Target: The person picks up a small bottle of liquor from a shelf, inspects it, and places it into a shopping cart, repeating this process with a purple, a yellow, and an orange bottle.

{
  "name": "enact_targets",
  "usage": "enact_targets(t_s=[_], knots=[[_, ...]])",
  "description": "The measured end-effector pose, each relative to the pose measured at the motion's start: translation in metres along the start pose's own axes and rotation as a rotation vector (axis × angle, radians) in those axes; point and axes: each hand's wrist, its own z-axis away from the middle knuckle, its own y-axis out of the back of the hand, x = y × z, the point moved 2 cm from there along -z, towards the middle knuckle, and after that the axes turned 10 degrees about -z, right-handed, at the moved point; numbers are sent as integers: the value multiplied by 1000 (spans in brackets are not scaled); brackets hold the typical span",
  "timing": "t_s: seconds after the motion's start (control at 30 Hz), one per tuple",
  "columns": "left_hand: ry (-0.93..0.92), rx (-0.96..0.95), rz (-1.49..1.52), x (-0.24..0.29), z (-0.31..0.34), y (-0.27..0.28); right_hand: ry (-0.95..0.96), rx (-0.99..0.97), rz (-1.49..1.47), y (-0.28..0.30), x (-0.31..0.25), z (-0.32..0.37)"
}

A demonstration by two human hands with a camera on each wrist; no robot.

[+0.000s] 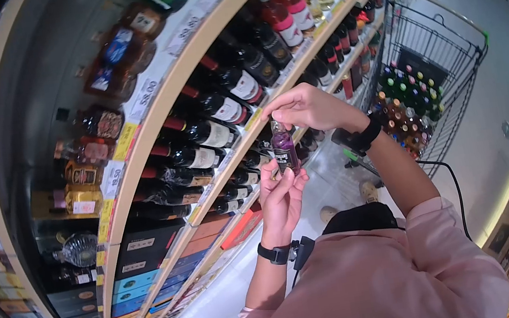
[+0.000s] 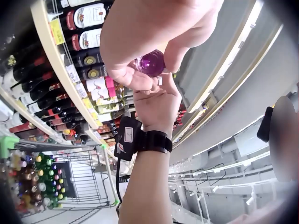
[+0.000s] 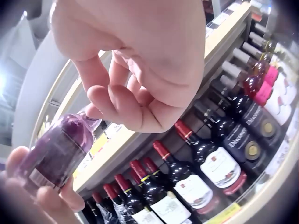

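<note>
A small bottle of purple liquid (image 1: 283,148) with a dark label is held between both hands, in front of the wine shelves. My left hand (image 1: 281,196) grips its lower body, thumb and fingers around it. At the top end, my right hand (image 1: 311,109) pinches the bottle's neck, its fingers curled. In the right wrist view the bottle (image 3: 60,147) lies tilted, its neck at the right hand's fingertips. The left wrist view shows the round purple base (image 2: 152,63) between the left hand's fingers; the rest of the bottle is hidden there.
Shelves hold rows of wine bottles (image 3: 189,186) close by the hands. Stubby liquor bottles (image 1: 82,175) stand on a higher shelf, stacked boxes (image 1: 137,255) lower down. A wire shopping cart (image 1: 439,32) with green and amber bottles stands at the right, near the person's feet.
</note>
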Motion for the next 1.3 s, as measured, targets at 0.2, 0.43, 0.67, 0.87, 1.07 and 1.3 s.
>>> enact_targets(t_s=[0.2,0.43,0.67,0.87,1.07,1.3], knots=[[343,102,-256,-66,2,1,-65,172,299,70,83,93],[385,334,-280,-66,-7,48,-312,827,447,176,129,262],[332,401,-169,-60,-17,56,-322,1233,440,243,102,351],[314,292,-112,-66,-26,28,-551,1122,612,254,123,344],[389,214,-148,-73,-17,7,-665,949,662,237,206,341],[437,310,-165,-78,-11,4,-760,849,667,235,236,344]])
